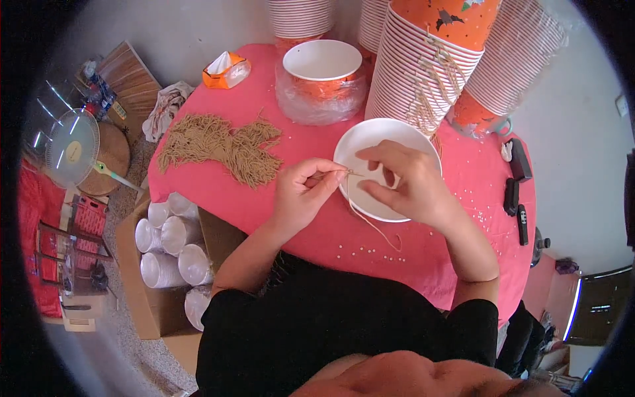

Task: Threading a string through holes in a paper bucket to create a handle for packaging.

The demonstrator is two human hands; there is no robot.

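Note:
My left hand (pixel 301 195) is closed in a pinch on a thin tan cord (pixel 374 226), just over the left rim of a white round paper bucket (pixel 417 142). From the fingertips, the cord's loose tail drops past the bucket and curls on the pink cloth. Above the bucket's mouth, my right hand (pixel 413 182) is held with thumb and fingers apart, close to the cord's short end. I see nothing in that hand. A heap of similar tan cords (pixel 221 147) lies on the table to the left.
Tall stacks of orange-and-white paper buckets (pixel 423 66) and a plastic-wrapped bucket (pixel 323 92) stand at the back. A tissue pack (pixel 226 70) is at the far left. Small white dots (pixel 370 251) litter the pink tablecloth (pixel 317 231). A carton (pixel 149 311) of plastic cups is lower left.

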